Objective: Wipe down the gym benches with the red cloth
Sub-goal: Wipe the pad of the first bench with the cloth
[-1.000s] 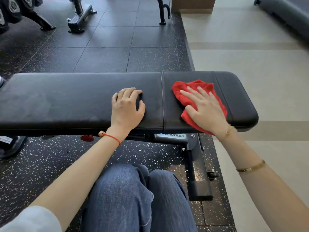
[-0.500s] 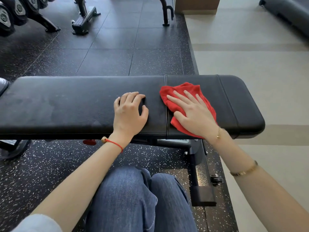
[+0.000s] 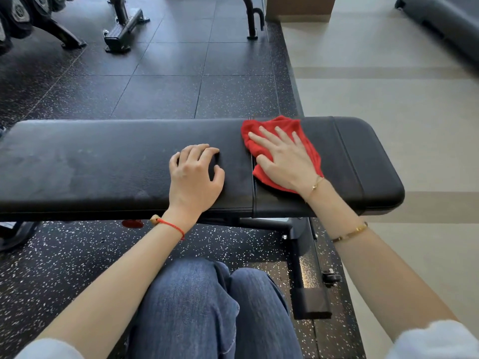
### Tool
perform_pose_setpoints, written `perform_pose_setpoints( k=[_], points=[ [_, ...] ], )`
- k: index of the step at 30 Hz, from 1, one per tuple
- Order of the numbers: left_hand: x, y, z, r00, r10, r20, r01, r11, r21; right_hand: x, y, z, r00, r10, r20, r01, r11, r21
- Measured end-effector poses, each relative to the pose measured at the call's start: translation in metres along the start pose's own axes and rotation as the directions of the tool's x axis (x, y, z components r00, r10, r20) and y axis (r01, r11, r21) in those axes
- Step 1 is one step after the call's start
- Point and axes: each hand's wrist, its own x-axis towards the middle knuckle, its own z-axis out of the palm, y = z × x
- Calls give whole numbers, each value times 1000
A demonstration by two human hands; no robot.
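Bench wipe-down, looks like early days

Near center, left hand [image 3: 195, 177] rests curled and empty on the black bench [image 3: 103, 164]; right hand [image 3: 283, 158] presses flat on the red cloth [image 3: 272, 124] over the pad seam, center-right. Left stretch looks smudgy, probably unwiped. Equipment at top left looks untouched.

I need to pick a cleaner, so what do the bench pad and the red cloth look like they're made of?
The bench pad looks like black vinyl or faux leather: a smooth, faintly grained surface with soft sheen, stitched seams and padded rounded edges; real leather can't be ruled out. The red cloth, under the right hand, looks like fuzzy microfiber or terry: a matte nap that bunches softly.
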Motion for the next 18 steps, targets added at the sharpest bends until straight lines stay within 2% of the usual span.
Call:
perform_pose_setpoints(
  k=[3,5,9,12,14,18],
  points=[
    [0,-2,0,1000,9,3,-9,1000,3,-31,7,-1,998,-70,-3,70,998,-3],
    [-1,-4,0,1000,15,4,-15,1000,7,-46,24,-5,999,-44,-10,44,999,-15],
    [-2,-1,1,1000,15,1,-15,1000,13,-37,64,-15,989,142,-37,-143,989,-27],
    [-1,1,2,1000,11,-8,-11,1000,13,-5,67,-19,965,263,-11,-263,965,-17],
    [-2,2,2,1000,6,-13,-6,1000,5,8,51,-15,969,246,13,-247,969,2],
    [-1,0,1,1000,3,-19,-3,1000,-12,-12,9,0,998,68,-2,-68,997,19]
  ],
)
